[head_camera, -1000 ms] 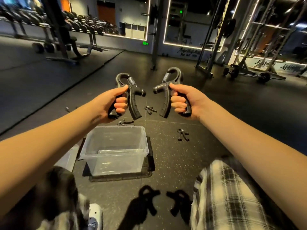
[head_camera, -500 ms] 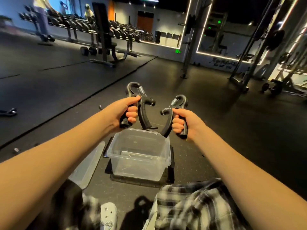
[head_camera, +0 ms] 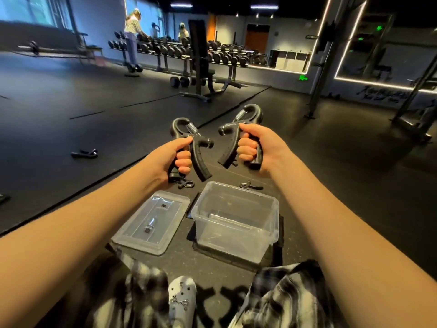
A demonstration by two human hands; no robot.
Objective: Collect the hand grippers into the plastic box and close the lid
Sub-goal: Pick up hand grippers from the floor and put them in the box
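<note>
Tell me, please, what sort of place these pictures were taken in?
Very likely a gym: a long dumbbell rack lines the far wall, a weight bench stands before it, and dark rubber flooring covers the room.

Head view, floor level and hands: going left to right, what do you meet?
Loose hand gripper on the floor → lid → left hand with its hand gripper → plastic box → right hand with its hand gripper.

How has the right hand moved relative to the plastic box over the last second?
Cannot tell for certain: the head camera swung. The right hand, gripping its hand gripper, holds above and beyond the plastic box, much as before.
</note>
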